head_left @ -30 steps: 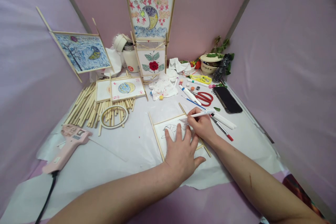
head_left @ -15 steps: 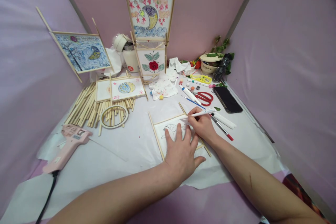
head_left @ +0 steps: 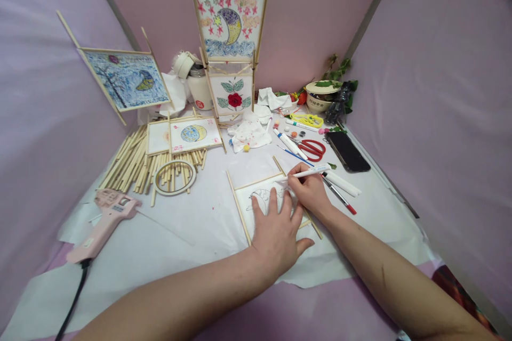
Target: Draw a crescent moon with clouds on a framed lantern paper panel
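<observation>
A white panel (head_left: 244, 214) framed with thin wooden sticks lies on the covered table, with dark line drawing on it. My left hand (head_left: 278, 229) rests flat on the panel, fingers spread, and covers its lower part. In my right hand (head_left: 307, 189) is a white pen (head_left: 310, 171), held in a pinch near the panel's upper right. The pen points left, its tip at the panel's upper area. Under my right wrist, the frame's right stick (head_left: 314, 226) partly shows.
Right of the panel lie white markers (head_left: 342, 183), red scissors (head_left: 312, 150) and a phone (head_left: 347, 151). To the left are wooden sticks (head_left: 128, 162), a tape roll (head_left: 174, 177) and a pink glue gun (head_left: 103, 224). A decorated lantern frame (head_left: 230, 16) stands behind.
The view has shifted very slightly. My right hand and the pen have moved a tiny bit to the right; my left hand stays spread on the panel.
</observation>
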